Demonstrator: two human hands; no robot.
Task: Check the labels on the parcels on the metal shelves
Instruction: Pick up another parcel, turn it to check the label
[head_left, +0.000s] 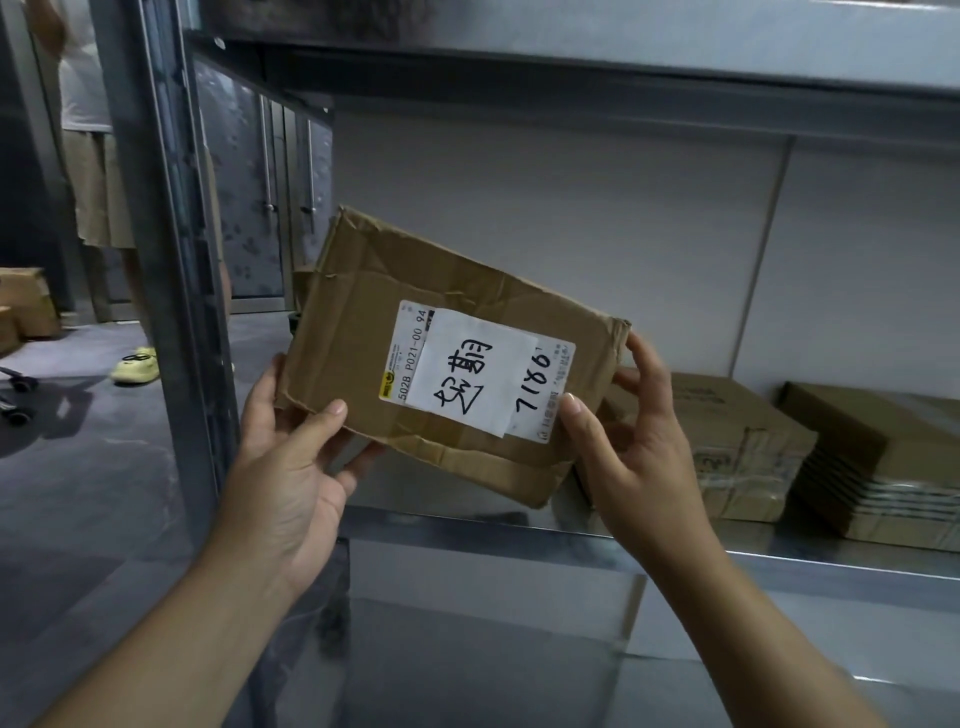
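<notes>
I have the parcel (452, 353) held up in the air above the front left corner of the metal shelf (519, 535), just beside the upright post (171, 234). It is a flat brown cardboard box. Its long axis slopes from upper left down to lower right, and its broad face is turned toward my camera. The cardboard is creased and dented, with torn, frayed edges at the right end and a flap lifting along the lower edge.

The label (478, 371) sits on that face and lies sideways, so its writing runs up the box. A white slip (475, 374) is stuck over the middle of it with black handwritten characters. Beside the slip I read "7186", and along the left strip "5028 P021-00 94".

My left hand (291, 462) pinches the lower left edge, thumb on the front and fingers curled behind. My right hand (628, 431) pinches the right end, with its thumb at the label's lower corner and its fingers wrapping the frayed edge.

Further along the shelf, toward its back, a taped box (737, 447) lies flat with a flat carton (883, 467) next to it. Past the post, a person (93, 130) in a white top stands on the grey floor, near a yellow slipper (136, 365) and some floor cartons (26, 306).
</notes>
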